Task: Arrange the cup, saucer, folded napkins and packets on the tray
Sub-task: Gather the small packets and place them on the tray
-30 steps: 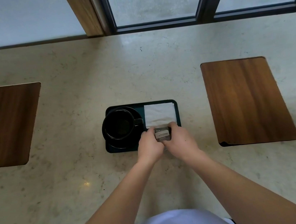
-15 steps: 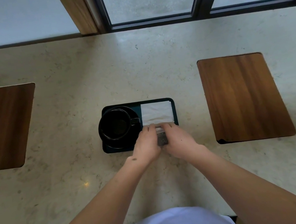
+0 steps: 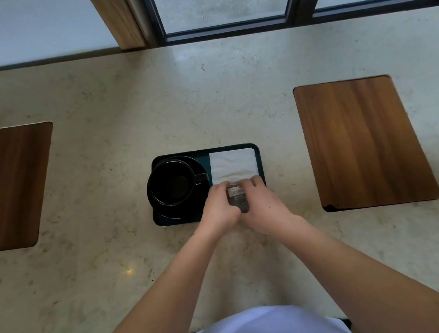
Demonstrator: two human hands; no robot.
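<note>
Head view: both hands, left hand (image 3: 219,208) and right hand (image 3: 264,205), clamp grey printed packets (image 3: 236,196) at the near right corner of a dark rectangular tray (image 3: 258,158), beside a white folded napkin (image 3: 232,166) and a black cup (image 3: 171,182) on its black saucer (image 3: 195,164). Two wooden inlays (image 3: 363,141) flank it on the pale stone worktop (image 3: 121,109).

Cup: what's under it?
The black cup sits on a black saucer, itself on the dark tray. The saucer's centre and the tray floor beneath are covered, so nothing else can be confirmed there.
</note>
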